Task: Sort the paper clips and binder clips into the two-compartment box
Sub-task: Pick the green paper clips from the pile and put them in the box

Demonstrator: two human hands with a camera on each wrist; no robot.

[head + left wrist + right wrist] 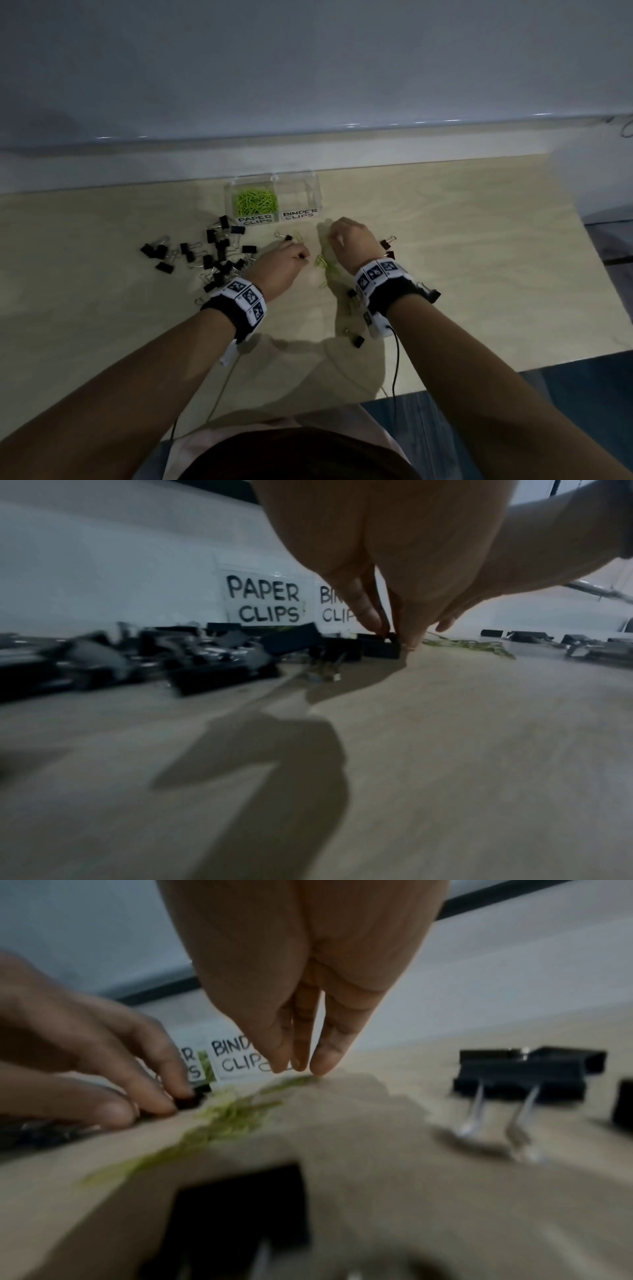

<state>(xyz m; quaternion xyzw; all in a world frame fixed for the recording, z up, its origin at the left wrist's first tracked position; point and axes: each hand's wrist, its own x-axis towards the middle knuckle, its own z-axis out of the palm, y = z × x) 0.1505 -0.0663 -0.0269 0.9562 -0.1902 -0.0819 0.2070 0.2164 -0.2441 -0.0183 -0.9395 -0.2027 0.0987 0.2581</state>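
Observation:
A clear two-compartment box point(318, 192) stands at the back of the table. Green paper clips point(254, 201) fill its left half, labelled PAPER CLIPS; the half labelled BINDER CLIPS point(299, 214) looks empty. My left hand point(296, 247) pinches a small black binder clip point(378, 647) on the table, at the right end of a heap of black binder clips point(212, 255). My right hand point(330, 236) points straight down, its fingertips point(322, 1066) touching the far end of a loose streak of green paper clips point(232, 1118). No clip shows between them.
More binder clips lie to the right of my right hand point(388, 244), seen close in the right wrist view point(520, 1074), and under that wrist point(357, 340). A wall ledge runs behind the box. The table's point(479, 274) front edge is near my body; cables hang from both wristbands.

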